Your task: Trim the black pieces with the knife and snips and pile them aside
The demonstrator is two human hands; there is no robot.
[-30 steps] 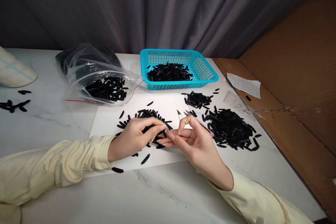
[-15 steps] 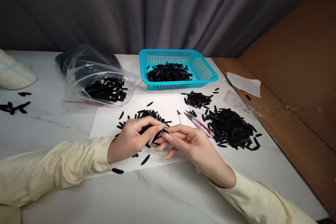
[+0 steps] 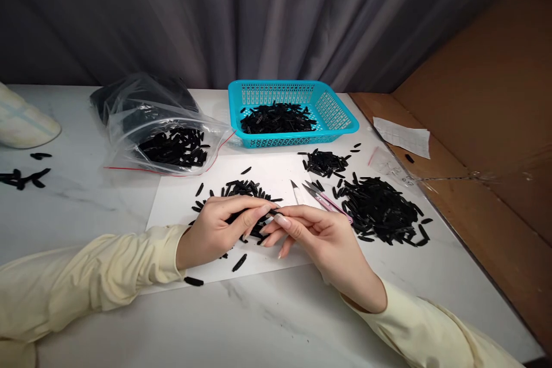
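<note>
Between my two hands is a small, slim black piece [image 3: 273,213], its ends pinched by thumbs and fingertips. My left hand [image 3: 224,227] is closed on its left end, with the fingers curled over and partly hidden. My right hand [image 3: 323,238] pinches the right end between thumb and index finger, while its other fingers stretch out below. Under the hands lies a loose pile of similar black pieces [image 3: 244,188] on a white paper sheet [image 3: 172,207]. Pink-handled thread snips [image 3: 328,202] rest just right of my right hand's fingers, blades pointing up and left.
A blue basket [image 3: 297,139] of black pieces stands at the back. Left of it lies an open clear zip bag [image 3: 129,138] with more pieces. Two black piles, one large [image 3: 383,210] and one small [image 3: 325,163], lie right. A cardboard wall [image 3: 483,69] borders the table.
The black piece between my fingers now lies straighter, and my right fingertips have shifted slightly right and down. My left hand stays nearly in place.
</note>
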